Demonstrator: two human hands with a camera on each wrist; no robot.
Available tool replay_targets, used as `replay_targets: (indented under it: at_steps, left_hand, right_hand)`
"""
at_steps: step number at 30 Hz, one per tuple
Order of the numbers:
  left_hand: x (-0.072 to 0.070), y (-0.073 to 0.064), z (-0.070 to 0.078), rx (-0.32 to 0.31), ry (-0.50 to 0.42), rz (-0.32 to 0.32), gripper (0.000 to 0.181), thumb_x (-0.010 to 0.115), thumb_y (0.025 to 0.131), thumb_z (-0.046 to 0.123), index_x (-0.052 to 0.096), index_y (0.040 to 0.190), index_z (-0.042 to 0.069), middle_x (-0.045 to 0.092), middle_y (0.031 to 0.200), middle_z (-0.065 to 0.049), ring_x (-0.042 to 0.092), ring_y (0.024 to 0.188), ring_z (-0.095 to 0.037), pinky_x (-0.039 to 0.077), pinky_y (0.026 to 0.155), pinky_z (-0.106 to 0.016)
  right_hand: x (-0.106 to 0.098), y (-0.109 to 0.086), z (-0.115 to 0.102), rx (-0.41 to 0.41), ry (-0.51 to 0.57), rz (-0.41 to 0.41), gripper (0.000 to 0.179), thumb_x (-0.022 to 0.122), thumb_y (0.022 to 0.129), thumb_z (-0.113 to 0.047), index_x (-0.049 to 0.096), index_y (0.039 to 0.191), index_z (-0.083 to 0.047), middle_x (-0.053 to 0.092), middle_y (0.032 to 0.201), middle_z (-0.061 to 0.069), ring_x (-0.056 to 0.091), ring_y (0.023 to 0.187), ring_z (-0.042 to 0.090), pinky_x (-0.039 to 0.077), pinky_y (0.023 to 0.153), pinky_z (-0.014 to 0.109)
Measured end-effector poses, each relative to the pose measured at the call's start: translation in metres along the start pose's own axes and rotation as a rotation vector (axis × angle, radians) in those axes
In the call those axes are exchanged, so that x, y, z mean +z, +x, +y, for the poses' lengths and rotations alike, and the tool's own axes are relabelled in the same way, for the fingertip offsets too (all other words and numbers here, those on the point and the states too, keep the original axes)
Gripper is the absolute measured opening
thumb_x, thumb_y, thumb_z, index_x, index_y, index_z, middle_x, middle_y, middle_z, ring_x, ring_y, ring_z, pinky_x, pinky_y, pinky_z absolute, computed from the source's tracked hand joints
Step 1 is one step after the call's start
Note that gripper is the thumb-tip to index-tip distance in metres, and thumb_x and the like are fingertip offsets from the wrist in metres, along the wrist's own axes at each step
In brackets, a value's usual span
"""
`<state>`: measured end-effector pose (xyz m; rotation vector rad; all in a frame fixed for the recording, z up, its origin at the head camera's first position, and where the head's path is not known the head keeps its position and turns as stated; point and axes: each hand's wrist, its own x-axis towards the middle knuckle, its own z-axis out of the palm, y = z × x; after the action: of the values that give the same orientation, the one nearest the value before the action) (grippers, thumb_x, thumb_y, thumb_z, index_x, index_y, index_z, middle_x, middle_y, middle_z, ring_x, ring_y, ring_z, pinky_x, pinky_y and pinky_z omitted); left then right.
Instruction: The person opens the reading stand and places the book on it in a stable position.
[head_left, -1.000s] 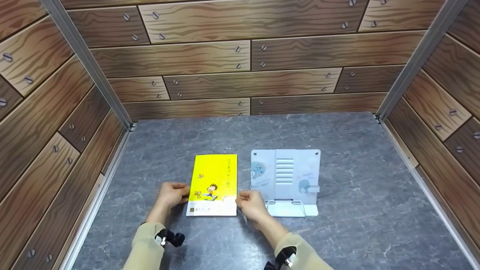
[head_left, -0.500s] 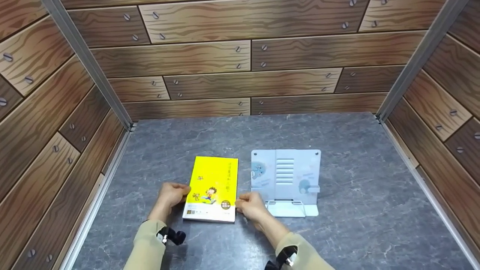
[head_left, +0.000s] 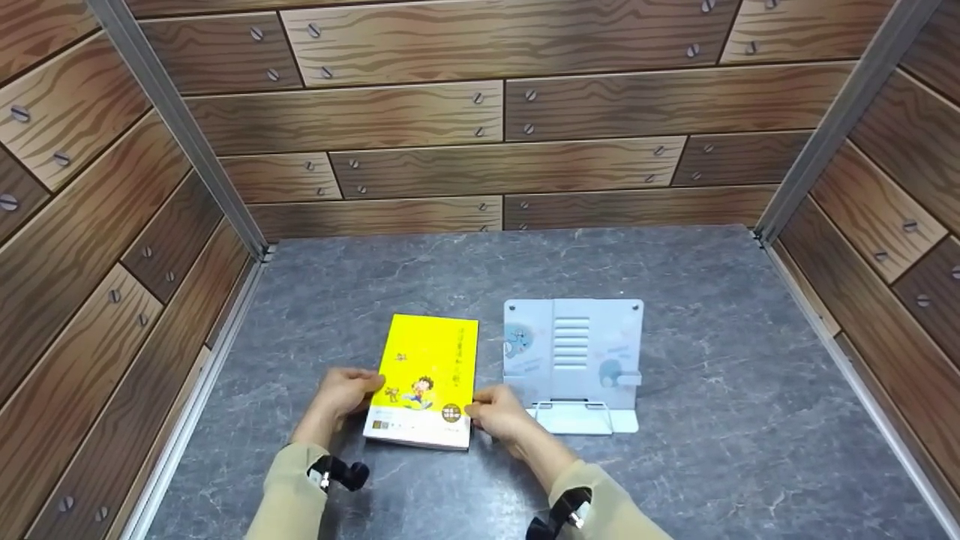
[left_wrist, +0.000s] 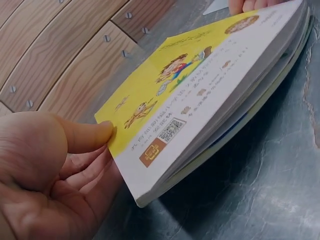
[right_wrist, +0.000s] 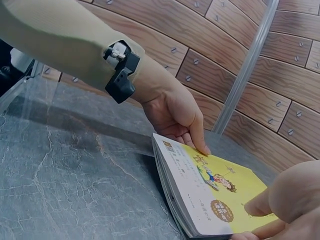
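Note:
A yellow book [head_left: 427, 360] with a white lower band and a cartoon child on its cover lies between the two hands. My left hand [head_left: 343, 391] grips its left edge, thumb [left_wrist: 95, 136] on the cover and fingers underneath. On the opposite edge my right hand [head_left: 501, 412] pinches the book, its thumb [right_wrist: 259, 202] over the cover. Shadow shows below the book's near edge in the left wrist view, and that edge is raised off the tabletop. Just right of the right hand stands a pale blue book stand [head_left: 571, 345] with a wire page holder [head_left: 574, 418] at its foot.
The tabletop [head_left: 720, 360] is grey with a marble pattern. Wood-plank-patterned walls [head_left: 420, 116] enclose it at the back and both sides, with metal posts [head_left: 825, 124] at the corners. A small black camera [head_left: 349, 474] is strapped to each wrist.
The book has come nearer to the body and tilted, its near edge rising and its cover turning slightly clockwise. Both hands now have a hold on its edges. The book stand has stayed put.

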<state>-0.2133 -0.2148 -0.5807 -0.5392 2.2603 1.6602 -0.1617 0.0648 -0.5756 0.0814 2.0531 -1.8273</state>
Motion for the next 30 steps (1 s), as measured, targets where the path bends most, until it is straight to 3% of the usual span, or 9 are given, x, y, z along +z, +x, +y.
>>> replay_targets:
  at_steps: [9,12,15,18,26,30]
  left_hand:
    - [0.000,0.001,-0.010,0.000,-0.068,-0.030,0.040,0.072,0.102,0.014,0.066,0.133,-0.010,0.074,0.111,-0.016,0.072,0.087,-0.019,0.061,0.072,-0.029]
    - [0.001,0.002,-0.013,-0.014,-0.108,-0.041,0.039,0.072,0.101,0.013,0.066,0.133,-0.009,0.075,0.108,-0.016,0.073,0.086,-0.019,0.061,0.071,-0.028]
    - [0.000,0.003,-0.016,-0.021,-0.133,-0.045,0.040,0.072,0.101,0.011,0.065,0.133,-0.011,0.076,0.106,-0.015,0.074,0.086,-0.020,0.063,0.073,-0.030]
    - [-0.001,0.002,-0.018,-0.023,-0.146,-0.046,0.038,0.071,0.101,0.010,0.065,0.132,-0.012,0.076,0.105,-0.016,0.074,0.088,-0.022,0.064,0.076,-0.032]
    - [-0.008,0.000,-0.022,-0.040,-0.132,-0.055,0.036,0.071,0.101,0.010,0.067,0.129,-0.011,0.076,0.104,-0.016,0.074,0.090,-0.023,0.063,0.079,-0.034]
    - [-0.010,0.000,-0.023,-0.048,-0.139,-0.065,0.034,0.072,0.100,0.008,0.068,0.128,-0.011,0.076,0.103,-0.015,0.074,0.088,-0.023,0.064,0.078,-0.033]
  right_hand:
    - [0.010,-0.006,-0.015,0.014,-0.142,0.021,0.028,0.064,0.101,-0.007,0.068,0.121,0.011,0.069,0.109,0.014,0.062,0.098,0.026,0.054,0.086,0.037]
    - [0.011,-0.005,-0.019,0.066,-0.110,0.034,0.032,0.061,0.103,-0.009,0.062,0.126,0.012,0.066,0.111,0.015,0.060,0.100,0.028,0.052,0.086,0.039]
    - [0.009,-0.001,-0.017,0.109,-0.046,0.045,0.038,0.057,0.105,-0.009,0.055,0.134,0.015,0.062,0.117,0.018,0.059,0.107,0.032,0.053,0.095,0.046]
    - [0.008,0.003,-0.013,0.120,-0.004,0.055,0.036,0.056,0.105,-0.005,0.052,0.133,0.017,0.058,0.121,0.021,0.058,0.112,0.034,0.052,0.101,0.049]
    - [0.009,0.011,-0.007,0.130,0.103,0.059,0.025,0.056,0.103,0.001,0.054,0.121,0.018,0.056,0.111,0.020,0.058,0.094,0.028,0.057,0.087,0.038]
    - [0.009,0.009,-0.009,0.127,0.076,0.044,0.033,0.058,0.103,-0.001,0.052,0.127,0.021,0.056,0.118,0.022,0.059,0.101,0.030,0.056,0.092,0.040]
